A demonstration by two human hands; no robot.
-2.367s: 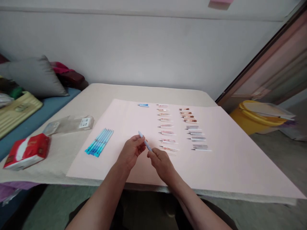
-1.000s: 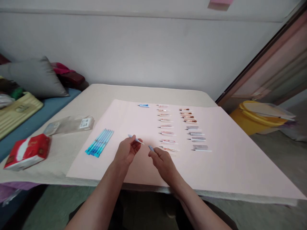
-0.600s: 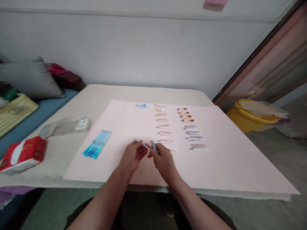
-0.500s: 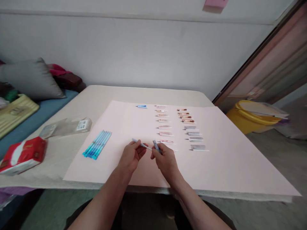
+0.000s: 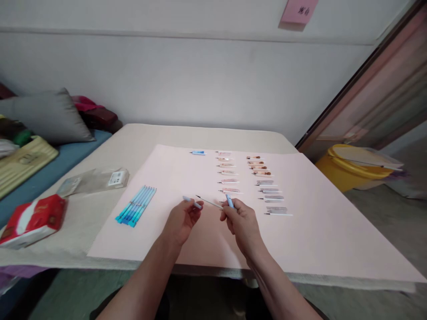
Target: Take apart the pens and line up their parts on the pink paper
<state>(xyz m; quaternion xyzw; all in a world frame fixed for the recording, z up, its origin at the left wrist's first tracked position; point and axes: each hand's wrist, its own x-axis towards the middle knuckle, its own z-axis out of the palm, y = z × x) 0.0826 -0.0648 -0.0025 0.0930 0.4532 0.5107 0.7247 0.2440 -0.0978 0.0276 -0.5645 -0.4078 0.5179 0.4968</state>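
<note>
Between the fingers of my left hand (image 5: 182,220) is a pale blue pen barrel (image 5: 192,202), tilted down to the right. My right hand (image 5: 243,222) pinches a thin white pen refill (image 5: 209,202), its dark tip pointing left, outside the barrel. The same hand also grips a short blue pen piece (image 5: 229,200) that sticks up above the fingers. Nearest my left hand lies a bundle of several whole blue pens (image 5: 136,206) side by side. Part of the closest pink pen set is hidden behind my right hand.
A pink sheet (image 5: 316,240) covers much of the table. On it lie columns of pen parts: blue (image 5: 198,152), pink (image 5: 228,181), brown (image 5: 259,168) and grey (image 5: 271,191). At left are a clear plastic bag (image 5: 93,181) and a red tissue pack (image 5: 33,220).
The refill has come out of the left-hand barrel and now shows its dark tip. My right hand has moved right, away from the left. The view has tilted slightly upward.
</note>
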